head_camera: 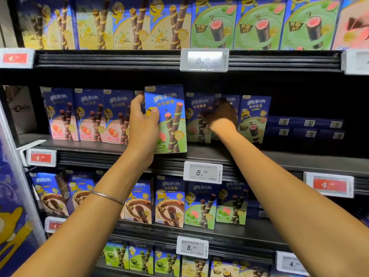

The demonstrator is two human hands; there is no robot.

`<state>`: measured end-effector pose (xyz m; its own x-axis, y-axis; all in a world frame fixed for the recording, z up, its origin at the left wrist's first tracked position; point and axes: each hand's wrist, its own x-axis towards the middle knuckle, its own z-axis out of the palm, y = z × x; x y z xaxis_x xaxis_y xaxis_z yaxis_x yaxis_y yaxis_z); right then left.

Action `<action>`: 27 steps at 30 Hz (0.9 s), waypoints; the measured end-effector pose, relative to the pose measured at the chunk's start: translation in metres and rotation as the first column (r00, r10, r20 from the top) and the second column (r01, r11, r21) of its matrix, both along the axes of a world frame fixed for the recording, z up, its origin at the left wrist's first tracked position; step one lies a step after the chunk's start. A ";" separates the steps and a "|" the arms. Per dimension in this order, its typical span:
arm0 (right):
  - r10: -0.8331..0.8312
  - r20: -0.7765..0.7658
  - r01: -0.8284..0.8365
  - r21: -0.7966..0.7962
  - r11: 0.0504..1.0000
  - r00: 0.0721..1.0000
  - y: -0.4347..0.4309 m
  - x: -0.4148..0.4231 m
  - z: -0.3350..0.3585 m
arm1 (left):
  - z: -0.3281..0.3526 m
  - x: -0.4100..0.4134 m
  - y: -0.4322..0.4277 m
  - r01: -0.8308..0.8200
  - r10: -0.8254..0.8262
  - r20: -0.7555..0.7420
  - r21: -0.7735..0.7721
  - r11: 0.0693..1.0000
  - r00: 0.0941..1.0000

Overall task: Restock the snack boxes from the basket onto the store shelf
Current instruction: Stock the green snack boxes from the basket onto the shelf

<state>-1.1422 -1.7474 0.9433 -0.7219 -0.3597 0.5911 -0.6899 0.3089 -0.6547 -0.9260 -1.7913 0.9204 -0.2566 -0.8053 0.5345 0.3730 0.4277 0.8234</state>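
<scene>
My left hand (143, 120) grips a blue and green snack box (169, 124) by its left edge, holding it upright at the front of the middle shelf (111, 147). My right hand (221, 114) reaches deeper into the shadow of that shelf, its fingers against the upright green boxes (197, 118) standing in a row there. Whether it grips one is hidden by the dark. Pink boxes of the same brand (87, 116) stand to the left of the held box. The basket is out of view.
Flat blue boxes (305, 128) lie stacked at the right of the middle shelf, with dark room above them. Shelves above and below are packed with similar boxes. Price tags (202, 172) jut from the shelf edges. A blue display panel (12, 216) stands at far left.
</scene>
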 end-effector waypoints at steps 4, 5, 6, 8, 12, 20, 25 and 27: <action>0.037 0.038 -0.037 -0.018 0.999 0.999 0.008 0.003 0.000 | 0.000 -0.002 0.002 0.020 -0.020 0.018 0.014 1.000 1.000; 0.040 0.043 -0.039 -0.034 0.999 0.998 0.013 0.006 0.000 | 0.000 -0.002 0.003 0.021 -0.021 0.021 0.015 1.000 1.000; 0.045 0.042 -0.042 -0.063 0.997 0.998 0.020 0.009 -0.001 | 0.000 -0.003 0.004 0.024 -0.025 0.022 0.014 1.000 0.999; 0.108 0.065 -0.096 -0.171 0.981 0.992 0.038 0.019 -0.006 | 0.001 -0.005 0.007 0.031 -0.031 0.023 0.007 0.999 0.999; 0.524 0.250 -0.439 -0.327 0.837 0.814 0.075 0.050 -0.007 | 0.005 -0.022 0.021 0.063 -0.063 0.041 0.014 0.998 0.997; 0.503 0.293 -0.447 -0.238 0.862 0.813 0.114 0.031 -0.006 | 0.021 -0.078 0.054 0.161 -0.167 0.152 0.050 0.986 0.974; 0.245 0.330 -0.196 -0.174 0.965 0.912 0.131 -0.009 -0.014 | 0.033 -0.092 0.041 -0.063 0.295 0.432 -0.475 0.878 0.852; 0.175 0.329 -0.137 -0.135 0.981 0.928 0.130 -0.018 -0.018 | 0.034 -0.095 0.036 -0.084 0.477 0.457 -0.651 0.755 0.751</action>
